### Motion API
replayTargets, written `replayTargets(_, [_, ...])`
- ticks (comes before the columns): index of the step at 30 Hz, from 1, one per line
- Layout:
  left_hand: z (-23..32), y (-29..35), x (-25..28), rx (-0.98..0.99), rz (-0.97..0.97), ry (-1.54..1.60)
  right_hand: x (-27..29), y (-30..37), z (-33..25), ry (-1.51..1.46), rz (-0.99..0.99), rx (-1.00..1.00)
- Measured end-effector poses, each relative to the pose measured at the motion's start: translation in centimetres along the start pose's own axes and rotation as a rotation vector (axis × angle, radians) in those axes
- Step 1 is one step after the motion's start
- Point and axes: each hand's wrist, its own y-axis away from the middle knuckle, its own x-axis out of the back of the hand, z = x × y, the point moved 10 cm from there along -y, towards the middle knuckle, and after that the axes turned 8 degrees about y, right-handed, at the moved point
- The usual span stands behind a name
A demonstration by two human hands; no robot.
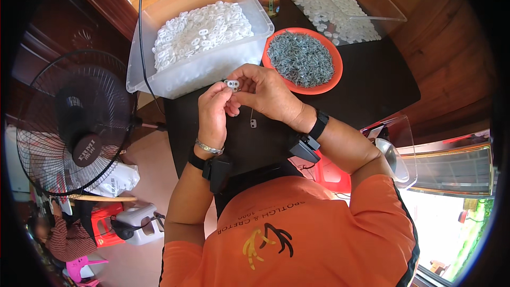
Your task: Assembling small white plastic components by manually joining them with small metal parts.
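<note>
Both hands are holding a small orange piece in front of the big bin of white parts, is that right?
Not quite: the head view shows the small piece held by the left hand and right hand is white, not orange. The rest stands.

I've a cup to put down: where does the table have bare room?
One bare patch of dark table lies right of the orange-red plate, below the clear tray. Another lies below the left hand and right hand, though a small white piece shows there. Upper left is crowded: the whitish tub leaves no visible gap beside the plate.
</note>
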Motion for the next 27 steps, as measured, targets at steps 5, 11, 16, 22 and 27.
replayTargets(5, [0.3,0.2,-0.2,-0.012,-0.004,0.085,0.2,0.1,-1.0,-0.022,-0.043,0.041])
replayTargets(11, [0.2,-0.1,-0.3,-0.024,-0.035,0.055,0.1,0.1,-1.0,0.077,-0.068,0.079])
replayTargets(16, [1.0,0.1,-0.7,-0.136,-0.052,0.017,0.2,0.2,-1.7,0.124,-0.032,0.135])
replayTargets(22, [1.1,0.3,-0.5,-0.145,-0.026,-0.018,0.8,0.9,-3.5,0.332,0.121,0.308])
replayTargets(27, [1.7,0.7,-0.5,-0.191,-0.024,0.052,0.8,1.1,-4.4,0.293,0.090,0.352])
